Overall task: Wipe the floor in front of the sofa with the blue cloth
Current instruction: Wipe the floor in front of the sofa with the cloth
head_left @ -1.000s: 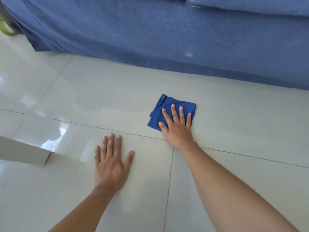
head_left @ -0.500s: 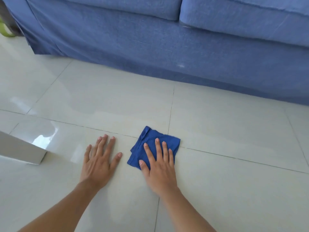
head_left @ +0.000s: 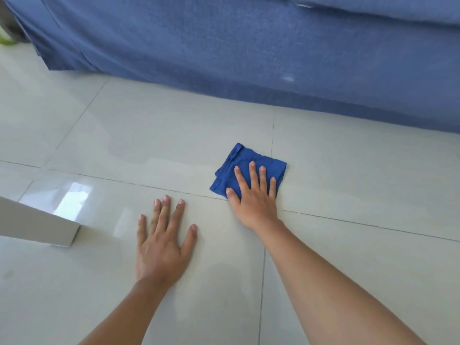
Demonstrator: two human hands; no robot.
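Observation:
A folded blue cloth (head_left: 239,161) lies flat on the pale glossy tile floor (head_left: 154,140), a short way in front of the blue sofa (head_left: 224,46). My right hand (head_left: 254,195) presses down on the cloth with fingers spread, covering its near half. My left hand (head_left: 161,242) rests flat on the bare tile to the left and nearer to me, fingers apart, holding nothing. The cloth sits just beyond a grout line.
The sofa's fabric skirt reaches the floor across the whole top of the view. A white furniture corner (head_left: 39,227) juts in at the left edge near my left hand. A green object (head_left: 6,41) shows at the far upper left.
My right hand has pushed the cloth forward, away from me and toward the sofa, after drawing it back half a second ago. My left hand stays planted on the tile.

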